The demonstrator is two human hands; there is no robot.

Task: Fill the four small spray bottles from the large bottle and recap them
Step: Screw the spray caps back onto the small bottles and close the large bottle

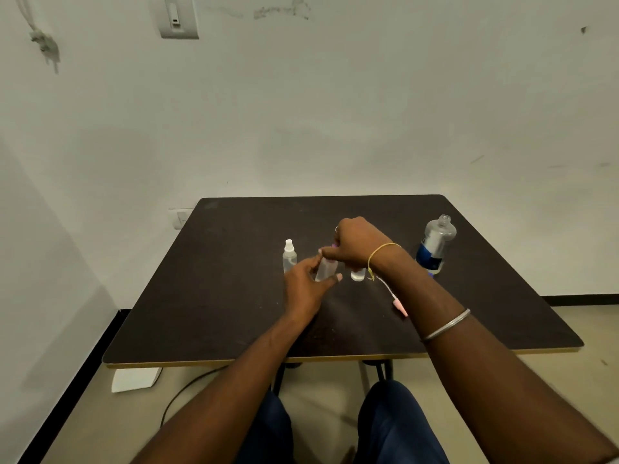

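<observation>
My left hand (306,286) grips a small clear spray bottle (325,270) near the middle of the dark table (217,296). My right hand (356,244) is curled over that bottle's top and pinches a pinkish spray cap there; the cap is mostly hidden. A capped small spray bottle (289,255) stands upright just to the left. Another small bottle (358,274) shows only its base under my right wrist. The large bottle (435,244) with a blue label stands uncapped at the right. A pink spray cap with its tube (397,301) lies on the table beside my right forearm.
The table stands against a white wall, with a wall socket (181,217) at its back left corner. A white box (135,379) and a dark cable (187,390) lie on the floor under the front edge. My knees (395,423) are below the table.
</observation>
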